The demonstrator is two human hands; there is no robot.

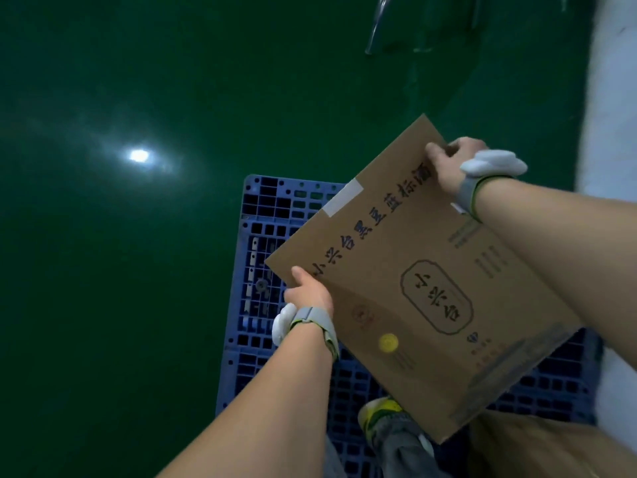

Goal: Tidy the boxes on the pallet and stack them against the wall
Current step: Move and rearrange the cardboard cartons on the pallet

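Both sets of fingers (298, 272) clench the box (413, 270), held above the pallet (262, 208) centre-right of frame: left hand (306, 293) at its lower-left corner, right hand (451, 162) upper-right. The wall (613, 98) lies along the right edge, nearest my right hand

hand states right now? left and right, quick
Left hand: closed, fingers gripping the left corner of the cardboard box.
Right hand: closed, fingers gripping the far corner of the same box.
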